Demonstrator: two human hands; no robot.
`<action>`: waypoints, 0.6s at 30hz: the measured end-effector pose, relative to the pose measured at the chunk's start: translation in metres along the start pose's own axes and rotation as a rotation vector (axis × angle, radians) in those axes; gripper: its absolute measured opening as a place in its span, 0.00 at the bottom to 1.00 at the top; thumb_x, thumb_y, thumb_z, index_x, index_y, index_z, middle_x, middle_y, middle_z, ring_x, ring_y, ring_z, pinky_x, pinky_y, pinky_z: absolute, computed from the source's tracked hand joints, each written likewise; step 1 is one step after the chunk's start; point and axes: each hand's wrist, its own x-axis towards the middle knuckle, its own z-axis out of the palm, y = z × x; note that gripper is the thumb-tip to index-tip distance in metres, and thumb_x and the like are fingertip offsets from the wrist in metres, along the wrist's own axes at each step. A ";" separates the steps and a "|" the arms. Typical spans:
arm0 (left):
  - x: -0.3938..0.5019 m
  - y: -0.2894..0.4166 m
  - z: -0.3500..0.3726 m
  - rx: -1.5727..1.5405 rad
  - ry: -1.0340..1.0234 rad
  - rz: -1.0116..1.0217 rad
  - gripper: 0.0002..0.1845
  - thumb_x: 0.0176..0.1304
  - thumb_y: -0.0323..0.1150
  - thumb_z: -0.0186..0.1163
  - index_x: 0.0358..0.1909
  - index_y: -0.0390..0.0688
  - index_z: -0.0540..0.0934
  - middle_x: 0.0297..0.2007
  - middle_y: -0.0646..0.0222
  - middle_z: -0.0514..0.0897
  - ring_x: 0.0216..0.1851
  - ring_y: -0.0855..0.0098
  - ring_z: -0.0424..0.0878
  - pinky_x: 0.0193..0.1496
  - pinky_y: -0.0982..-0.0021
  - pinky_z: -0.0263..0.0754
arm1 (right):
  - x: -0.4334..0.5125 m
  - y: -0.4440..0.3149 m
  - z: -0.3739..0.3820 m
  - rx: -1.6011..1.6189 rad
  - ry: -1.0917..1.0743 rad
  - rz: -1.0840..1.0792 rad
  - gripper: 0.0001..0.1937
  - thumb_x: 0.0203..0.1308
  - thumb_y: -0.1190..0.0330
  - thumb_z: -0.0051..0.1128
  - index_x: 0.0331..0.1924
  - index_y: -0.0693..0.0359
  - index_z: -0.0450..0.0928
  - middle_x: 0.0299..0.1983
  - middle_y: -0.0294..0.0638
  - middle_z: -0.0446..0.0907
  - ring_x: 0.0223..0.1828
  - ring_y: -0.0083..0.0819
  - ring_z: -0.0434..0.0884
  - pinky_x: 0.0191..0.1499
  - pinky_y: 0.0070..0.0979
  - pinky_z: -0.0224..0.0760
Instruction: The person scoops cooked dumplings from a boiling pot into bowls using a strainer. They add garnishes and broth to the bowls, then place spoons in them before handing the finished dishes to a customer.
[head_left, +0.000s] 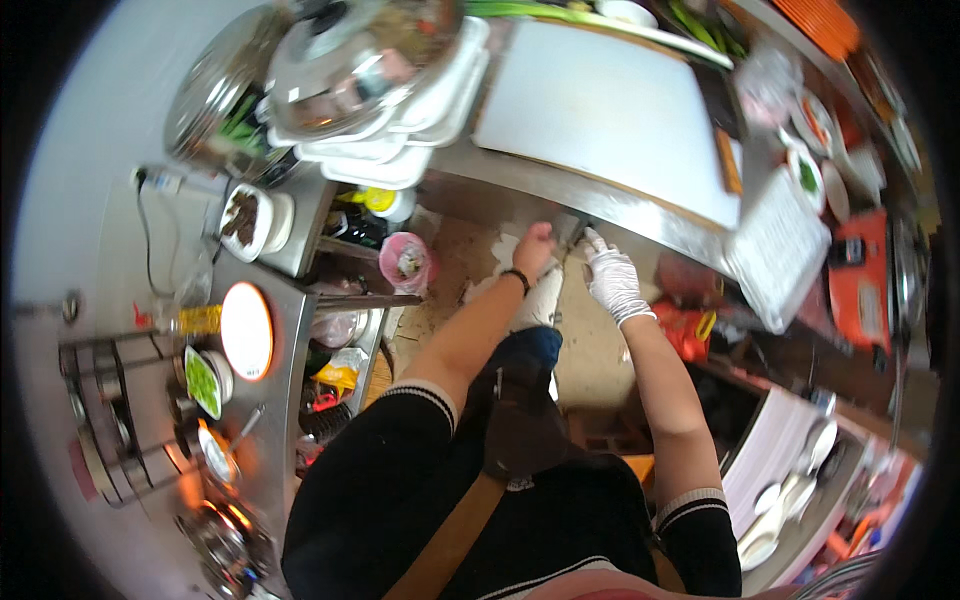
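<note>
Below the front edge of the steel counter, both my hands are held out over the floor. My left hand is bare, with a dark band at the wrist. Its fingers look curled, but blur hides whether they hold anything. A white disposable glove covers my right hand; its fingers reach towards the counter's edge, and nothing shows in its grasp. Beyond them, a large white cutting board lies on the counter. A knife with a wooden handle rests by the board's right side.
Stacked white trays carry a domed lid at left. A pink bin stands below. On the left steel counter are a round white plate and a dish of chopped greens. An orange appliance is at right.
</note>
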 end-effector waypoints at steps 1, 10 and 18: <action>0.003 -0.043 -0.015 -0.071 0.029 -0.074 0.16 0.59 0.33 0.55 0.49 0.44 0.77 0.42 0.64 0.82 0.47 0.64 0.78 0.52 0.67 0.70 | 0.014 -0.008 0.004 -0.072 -0.034 -0.053 0.23 0.49 0.67 0.58 0.53 0.60 0.74 0.65 0.42 0.67 0.46 0.42 0.78 0.47 0.38 0.74; -0.259 -0.205 -0.148 0.260 0.076 -0.548 0.12 0.64 0.36 0.54 0.44 0.40 0.77 0.32 0.62 0.81 0.32 0.68 0.78 0.38 0.66 0.74 | 0.075 0.002 0.076 -0.278 0.161 -0.021 0.12 0.63 0.68 0.43 0.48 0.62 0.71 0.32 0.54 0.80 0.31 0.47 0.82 0.35 0.42 0.76; -0.369 -0.226 -0.201 0.458 0.069 -0.756 0.16 0.64 0.43 0.51 0.37 0.42 0.80 0.30 0.55 0.81 0.31 0.58 0.78 0.37 0.59 0.72 | 0.082 0.020 0.080 -0.375 -0.233 0.357 0.19 0.61 0.63 0.43 0.52 0.64 0.72 0.46 0.49 0.82 0.48 0.47 0.82 0.50 0.38 0.76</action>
